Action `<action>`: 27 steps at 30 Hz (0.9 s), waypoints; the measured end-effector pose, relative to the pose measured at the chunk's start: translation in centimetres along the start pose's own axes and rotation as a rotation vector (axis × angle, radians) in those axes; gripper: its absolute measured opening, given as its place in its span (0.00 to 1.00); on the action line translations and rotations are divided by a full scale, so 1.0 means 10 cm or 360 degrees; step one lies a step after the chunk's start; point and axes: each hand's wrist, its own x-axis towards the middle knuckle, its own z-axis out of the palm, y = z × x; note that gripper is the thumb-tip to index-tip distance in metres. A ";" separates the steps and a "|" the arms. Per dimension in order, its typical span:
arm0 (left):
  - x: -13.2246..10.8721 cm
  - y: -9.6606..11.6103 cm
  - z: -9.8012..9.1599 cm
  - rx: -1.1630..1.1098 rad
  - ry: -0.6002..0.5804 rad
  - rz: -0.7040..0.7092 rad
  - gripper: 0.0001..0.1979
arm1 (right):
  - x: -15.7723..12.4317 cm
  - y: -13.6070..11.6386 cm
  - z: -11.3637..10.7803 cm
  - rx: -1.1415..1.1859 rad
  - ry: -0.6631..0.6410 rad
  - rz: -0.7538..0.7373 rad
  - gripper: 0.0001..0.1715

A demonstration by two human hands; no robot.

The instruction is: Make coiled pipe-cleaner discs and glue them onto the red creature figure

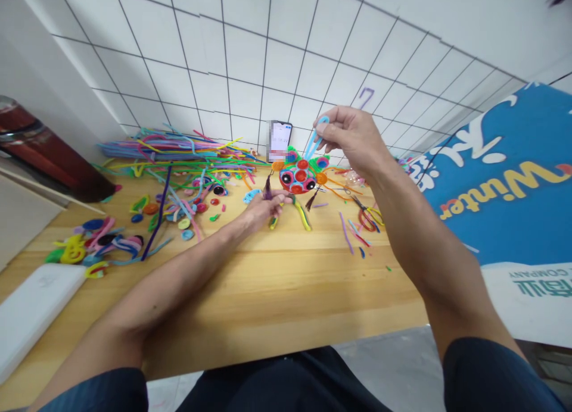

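Right hand (353, 135) pinches blue loop (316, 137) hanging long-axis down just above craft (298, 175); left hand (263, 209) fingers pinch purple tassel (268, 189) left of craft.

Craft workspace, informal, set against a tiled wall.

Wooden counter (277, 293) strewn with a heap of coloured pipe cleaners (174, 153), coiled pipe-cleaner discs (179, 212) and a half-built pipe-cleaner figure (298, 175); phone (280, 141) propped against white square wall tiles (250, 55); scissors (364, 212) among offcuts; blue printed banner (504, 180) at right; white flat box (31, 308) at left edge.
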 end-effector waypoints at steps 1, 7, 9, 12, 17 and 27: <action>0.05 -0.01 -0.06 0.0020 0.0124 0.0034 0.07 | -0.01 0.04 0.01 -0.0009 -0.0016 0.0007 0.13; 0.25 -0.01 -0.28 0.0024 0.0449 0.0214 0.06 | -0.18 0.52 0.17 -0.0037 -0.0133 0.0117 0.09; 0.26 -0.03 -0.28 0.0044 0.0460 0.0222 0.04 | -0.28 0.69 0.25 -0.0042 -0.0176 0.0196 0.09; 0.28 -0.07 -0.29 0.0077 0.0506 0.0240 0.03 | -0.40 0.88 0.34 -0.0067 -0.0220 0.0306 0.07; 0.26 -0.05 -0.29 0.0212 0.0656 0.0434 0.06 | -0.43 1.01 0.37 -0.0053 -0.0167 0.0338 0.06; -0.03 -0.08 -0.09 0.0783 0.0117 0.0626 0.23 | -0.47 1.33 0.35 -0.0020 -0.0060 0.0347 0.21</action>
